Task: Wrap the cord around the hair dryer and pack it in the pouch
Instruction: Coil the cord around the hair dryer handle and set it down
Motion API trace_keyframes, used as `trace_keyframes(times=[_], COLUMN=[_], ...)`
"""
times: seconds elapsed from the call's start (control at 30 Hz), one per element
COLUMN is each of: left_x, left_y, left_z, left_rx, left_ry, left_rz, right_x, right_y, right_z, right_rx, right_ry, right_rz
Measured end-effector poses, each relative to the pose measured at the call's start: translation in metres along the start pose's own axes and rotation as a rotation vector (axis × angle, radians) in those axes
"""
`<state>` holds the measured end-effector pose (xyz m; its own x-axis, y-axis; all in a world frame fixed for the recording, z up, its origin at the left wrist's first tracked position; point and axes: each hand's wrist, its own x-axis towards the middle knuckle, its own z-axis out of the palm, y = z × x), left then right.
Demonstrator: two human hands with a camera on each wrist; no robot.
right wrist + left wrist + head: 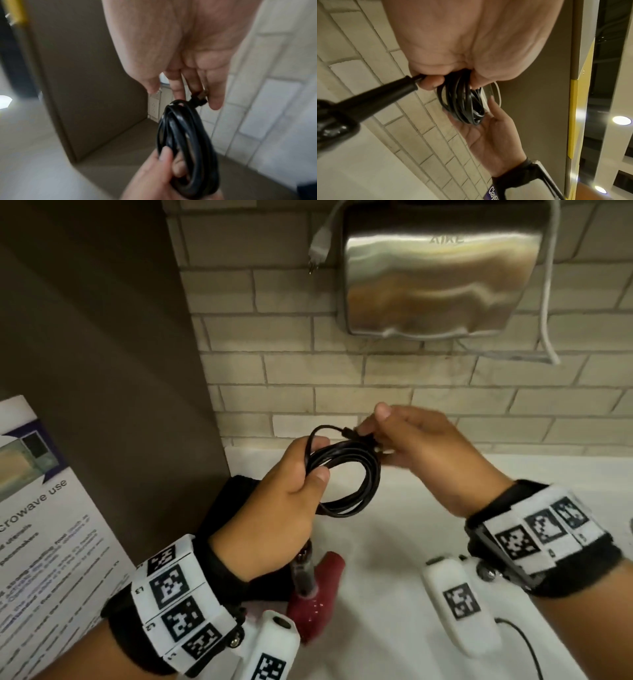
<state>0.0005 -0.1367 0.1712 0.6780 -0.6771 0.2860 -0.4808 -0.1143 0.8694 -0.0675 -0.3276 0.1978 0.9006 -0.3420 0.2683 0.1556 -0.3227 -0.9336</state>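
Observation:
My left hand [315,460] grips a coil of black cord [356,474] in the air above the white counter [387,546]. The right hand [370,433] pinches the cord's plug end [352,435] at the top of the coil. Below my left wrist the red hair dryer [322,594] hangs from the cord. A black pouch [229,508] lies on the counter behind that hand, mostly hidden. In the left wrist view the left hand [455,82] curls round the cord [462,102] and the dryer's black cord sleeve [385,97]. The right wrist view shows the plug [199,99] between the fingers [214,94] of my right hand [188,93].
A steel hand dryer [442,268] hangs on the tiled wall, with a white cord and plug [317,244] dangling beside it. A printed notice [44,508] leans at the left against a brown panel [102,337].

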Motion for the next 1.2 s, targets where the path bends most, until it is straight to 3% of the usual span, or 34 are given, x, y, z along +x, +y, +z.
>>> trace_keyframes(times=[0.1, 0.2, 0.43, 0.67, 1.0, 1.2], left_x=[0.0, 0.002, 0.009, 0.003, 0.0, -0.001], left_y=[-0.004, -0.005, -0.006, -0.011, -0.01, -0.009], left_z=[-0.003, -0.001, 0.003, 0.014, 0.02, 0.023], left_rx=[-0.003, -0.03, 0.097, 0.223, 0.418, 0.426], left_ry=[0.03, 0.053, 0.035, 0.087, 0.185, 0.155], left_rz=[-0.039, -0.049, 0.034, -0.005, 0.064, 0.088], right_x=[-0.011, -0.016, -0.015, -0.015, -0.016, -0.016], right_y=[0.006, 0.009, 0.017, 0.021, 0.017, 0.023], right_z=[0.01, 0.017, 0.02, 0.027, 0.024, 0.023], right_rx=[0.37, 0.526, 0.501, 0.414, 0.529, 0.574], right_ry=[-0.171, -0.317, -0.257, -0.265, -0.314, -0.327], right_rz=[0.221, 0.248, 0.259, 0.297, 0.35, 0.312])
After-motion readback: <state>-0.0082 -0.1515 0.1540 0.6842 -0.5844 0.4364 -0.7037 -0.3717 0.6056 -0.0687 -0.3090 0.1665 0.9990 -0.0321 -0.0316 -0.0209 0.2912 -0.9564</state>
